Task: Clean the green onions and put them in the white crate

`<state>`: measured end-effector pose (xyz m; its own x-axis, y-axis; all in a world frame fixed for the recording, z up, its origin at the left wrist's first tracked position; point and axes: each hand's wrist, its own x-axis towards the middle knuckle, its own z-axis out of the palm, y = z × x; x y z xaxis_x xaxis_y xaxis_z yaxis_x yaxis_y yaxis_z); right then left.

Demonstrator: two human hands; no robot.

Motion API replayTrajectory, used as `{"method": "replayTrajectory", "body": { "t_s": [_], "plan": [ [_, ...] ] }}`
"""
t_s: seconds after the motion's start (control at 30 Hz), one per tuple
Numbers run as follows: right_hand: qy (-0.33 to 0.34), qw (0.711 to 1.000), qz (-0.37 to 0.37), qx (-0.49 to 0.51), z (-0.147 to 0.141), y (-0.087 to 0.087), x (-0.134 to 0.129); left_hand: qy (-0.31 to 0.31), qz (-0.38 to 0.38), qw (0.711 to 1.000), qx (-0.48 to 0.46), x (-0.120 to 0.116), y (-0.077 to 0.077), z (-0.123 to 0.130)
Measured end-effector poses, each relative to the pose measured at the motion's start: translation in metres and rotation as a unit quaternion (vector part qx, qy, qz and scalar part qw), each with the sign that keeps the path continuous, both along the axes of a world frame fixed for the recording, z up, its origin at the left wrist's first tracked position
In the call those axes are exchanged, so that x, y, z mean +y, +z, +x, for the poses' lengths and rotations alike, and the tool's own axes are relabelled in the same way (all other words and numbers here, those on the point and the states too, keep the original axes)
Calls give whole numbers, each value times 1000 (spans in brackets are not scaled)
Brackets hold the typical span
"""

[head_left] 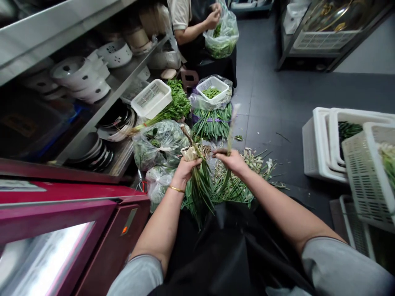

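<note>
My left hand [185, 169] is wrapped round a bunch of garlic chives [201, 187], with pale root ends up and green leaves hanging down over my black apron. A gold-coloured bracelet is on that wrist. To the right, my right hand [235, 162] is closed in a pinch on a chive stalk [232, 129]; its pale upper part is smeared by motion. Something brown and thin also juts from these fingers towards the bunch. Beneath both hands lies a heap of chive trimmings [247, 179] on the floor.
Ahead are tied chives [212, 125], a white basket of greens [212, 88], leafy herbs [179, 98] and bagged vegetables [162, 142]. A co-worker's hand [212, 18] is over a plastic bag [224, 37]. Shelves [123, 82] flank the left, white crates [324, 144] the right.
</note>
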<state>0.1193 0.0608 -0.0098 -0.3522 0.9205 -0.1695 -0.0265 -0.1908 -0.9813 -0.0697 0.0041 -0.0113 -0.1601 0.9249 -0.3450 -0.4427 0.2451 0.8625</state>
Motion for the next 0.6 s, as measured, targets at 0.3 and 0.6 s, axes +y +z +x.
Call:
{"method": "replayTrajectory", "body": {
  "t_s": [0.3,0.6],
  "plan": [
    [-19,999,-35,-29,-20,-27,-26,61,-23,998,-9,-1,-5,21],
    [43,980,134,-142,-12,-5,-26,8,-11,1000,20,-5,-1,17]
  ]
}}
